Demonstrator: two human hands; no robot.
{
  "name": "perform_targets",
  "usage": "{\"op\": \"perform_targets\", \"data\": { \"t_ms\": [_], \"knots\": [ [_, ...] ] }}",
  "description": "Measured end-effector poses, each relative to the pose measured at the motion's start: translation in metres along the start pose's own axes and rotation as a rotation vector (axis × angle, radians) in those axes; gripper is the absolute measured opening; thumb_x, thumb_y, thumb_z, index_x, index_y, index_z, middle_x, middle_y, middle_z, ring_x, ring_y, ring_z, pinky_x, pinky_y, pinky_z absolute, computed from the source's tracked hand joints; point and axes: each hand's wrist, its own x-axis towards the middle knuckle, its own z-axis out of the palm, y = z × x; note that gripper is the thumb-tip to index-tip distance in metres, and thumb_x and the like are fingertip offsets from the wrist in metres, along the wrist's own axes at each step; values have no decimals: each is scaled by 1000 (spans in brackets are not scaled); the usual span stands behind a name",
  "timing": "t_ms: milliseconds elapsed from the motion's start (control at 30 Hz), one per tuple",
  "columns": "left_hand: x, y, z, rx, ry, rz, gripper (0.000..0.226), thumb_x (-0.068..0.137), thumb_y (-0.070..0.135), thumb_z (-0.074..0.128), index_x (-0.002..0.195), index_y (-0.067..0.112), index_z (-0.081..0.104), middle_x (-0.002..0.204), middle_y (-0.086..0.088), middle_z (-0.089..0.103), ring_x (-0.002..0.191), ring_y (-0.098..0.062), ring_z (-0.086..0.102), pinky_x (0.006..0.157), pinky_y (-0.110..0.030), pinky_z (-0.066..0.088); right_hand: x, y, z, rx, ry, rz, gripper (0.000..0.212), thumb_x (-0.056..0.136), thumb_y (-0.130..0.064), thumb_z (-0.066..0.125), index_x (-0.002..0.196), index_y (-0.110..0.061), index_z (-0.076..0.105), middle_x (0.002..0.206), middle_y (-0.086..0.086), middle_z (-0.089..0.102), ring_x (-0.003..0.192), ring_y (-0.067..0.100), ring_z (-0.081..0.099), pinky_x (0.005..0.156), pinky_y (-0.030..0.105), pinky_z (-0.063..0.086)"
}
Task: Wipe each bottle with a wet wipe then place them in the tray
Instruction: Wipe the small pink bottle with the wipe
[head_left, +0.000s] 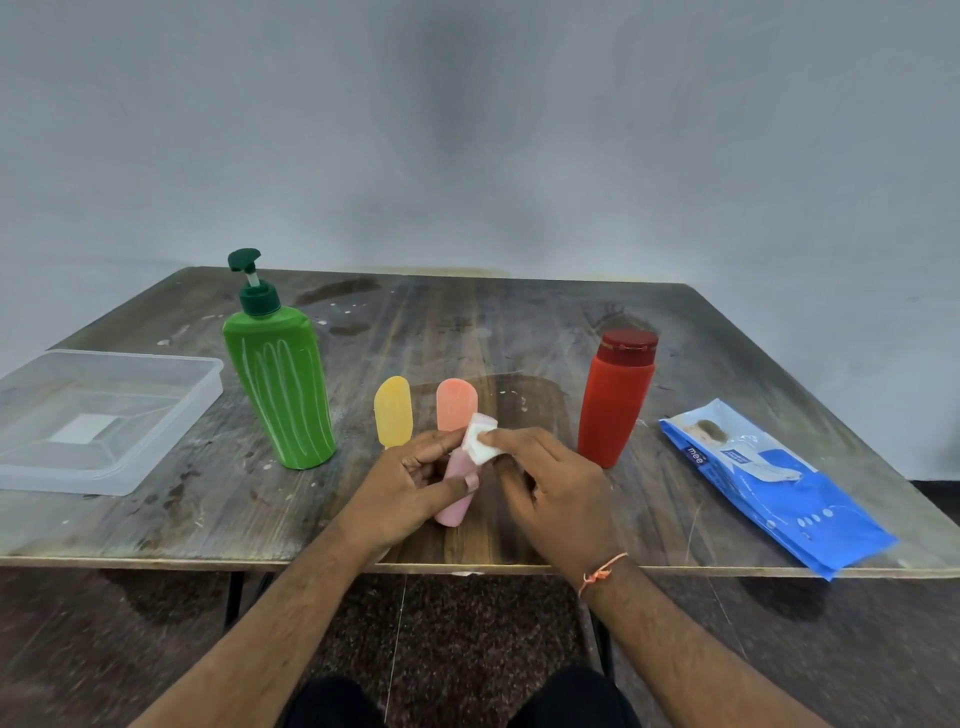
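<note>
Pink bottle (457, 493) tilts away, seemingly cap-up, gripped by left hand (410, 488)

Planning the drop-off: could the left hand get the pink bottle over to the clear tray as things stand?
Probably yes. The left hand grips the pink bottle, and the clear tray lies open to its left. The green pump bottle stands beside the tray, seemingly behind the direct path.

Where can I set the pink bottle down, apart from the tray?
Bare table lies behind the orange bottle, between the green pump bottle and red bottle; also in front of the tray. Crowded: the middle front, around both hands and the yellow bottle.
</note>
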Motion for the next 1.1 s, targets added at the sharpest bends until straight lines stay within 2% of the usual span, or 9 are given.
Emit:
{"op": "perform_targets", "data": {
  "t_ms": [133,267,433,600,800,833,900,967,1100],
  "knots": [
    [0,2,3,-21,-27,-1,52,93,-4,73,140,17,64,139,3,70,131,-18,65,109,-31,52,2,2,1,19,49,76,34,100,-8,71,130,-24,74,119,-11,76,97,7,73,74,32,61],
    [0,0,2,-43,25,-6,59,92,-3,74,145,18,59,139,0,71,130,-19,66,106,-29,54,2,-2,-1,47,-30,10,34,94,-7,73,124,-24,77,117,-12,75,85,5,69,68,25,56],
    [-2,3,4,57,-15,12,62,92,-6,75,145,21,60,137,1,72,128,-17,66,102,-25,53,2,0,0,58,-61,-22,29,97,-12,72,123,-23,78,117,-10,76,91,9,72,70,30,58],
    [-1,5,6,181,-58,31,67,90,2,80,149,22,57,143,9,67,136,-14,61,117,-40,47,0,1,1,41,-15,18,33,100,-11,69,130,-24,75,120,-10,75,99,8,73,74,32,61],
    [-4,6,4,208,-52,33,60,99,1,68,154,20,51,147,10,64,139,-11,57,119,-35,43,2,2,2,12,41,95,39,98,-8,73,133,-26,72,123,-10,76,104,5,72,81,27,61],
    [-4,5,3,201,-57,29,59,100,0,66,154,19,50,144,12,66,135,-9,60,115,-32,46,2,2,2,23,19,91,38,97,-8,74,131,-26,73,122,-11,76,101,5,72,79,28,60],
    [-5,9,5,197,-61,8,55,102,-2,61,152,18,50,122,23,73,109,3,68,89,-17,54,1,1,1,61,-51,45,34,95,-12,75,126,-27,74,121,-11,77,98,5,73,76,29,60],
    [-6,10,5,172,-60,-6,51,104,-2,58,150,18,50,103,28,73,87,5,66,69,-12,51,0,0,1,92,-114,-8,31,96,-16,74,125,-27,74,121,-11,77,96,6,73,75,30,60],
    [-4,10,6,98,-48,-53,46,107,15,59,149,31,54,110,13,73,86,-4,62,80,-31,58,2,-1,0,41,-58,22,27,97,-19,72,123,-28,75,118,-13,78,88,3,71,72,17,55]
  ]
}}
